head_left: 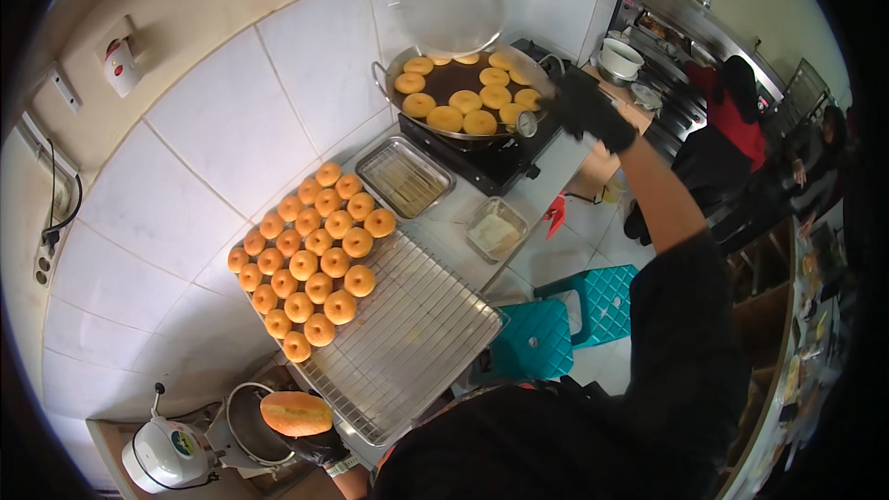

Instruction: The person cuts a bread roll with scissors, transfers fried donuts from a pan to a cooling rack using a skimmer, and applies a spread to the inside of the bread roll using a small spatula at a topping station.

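My left grip (318,447) is curled onto the bread (295,414), near the bowl (244,421); a slack hold could drop it. My right grip (593,111) blurs beside the pan (393,96): I can't tell its closure or load, and a knock could splash oil (460,82)

Both hands gloved black: right hand (593,111) blurred by motion, so glove texture unreadable; left hand (322,445) glove a bit glossy. Right glove stops at the wrist, forearm bare above it. Black top (556,449), loose cut, plain matte cloth; right sleeve (690,306) ends around the elbow. Pale patterned band (344,466) at left wrist. Thin orange-red edging (385,456) by the top's left side, details too small to read.
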Demonstrator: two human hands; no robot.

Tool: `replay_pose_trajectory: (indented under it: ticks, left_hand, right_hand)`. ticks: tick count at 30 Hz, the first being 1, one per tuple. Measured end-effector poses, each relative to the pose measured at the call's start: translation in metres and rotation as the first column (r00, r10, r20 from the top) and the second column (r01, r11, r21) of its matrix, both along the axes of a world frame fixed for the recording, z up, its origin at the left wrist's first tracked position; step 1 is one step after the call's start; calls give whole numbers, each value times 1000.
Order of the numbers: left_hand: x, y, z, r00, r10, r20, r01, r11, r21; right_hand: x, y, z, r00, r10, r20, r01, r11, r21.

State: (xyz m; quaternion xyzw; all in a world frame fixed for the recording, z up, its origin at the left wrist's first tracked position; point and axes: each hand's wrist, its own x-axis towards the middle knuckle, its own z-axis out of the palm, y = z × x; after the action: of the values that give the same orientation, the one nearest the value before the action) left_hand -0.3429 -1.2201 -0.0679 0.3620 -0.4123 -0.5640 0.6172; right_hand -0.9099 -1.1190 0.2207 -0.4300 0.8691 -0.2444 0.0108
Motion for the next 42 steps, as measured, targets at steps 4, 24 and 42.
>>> replay_pose_trajectory:
  ticks: [4,24,42]
  left_hand:
    - [-24,38,2,997,52,61,-47,996,-80]
    - [-18,106,-4,935,198,295,-152,974,-171]
    - [-19,115,19,894,222,389,-171,972,-162]
  right_hand:
    - [-140,21,-31,735,37,-677,17,997,74]
    - [-235,35,-45,750,-103,653,-112,953,280]
    - [-190,37,-79,260,476,840,89,854,-512]
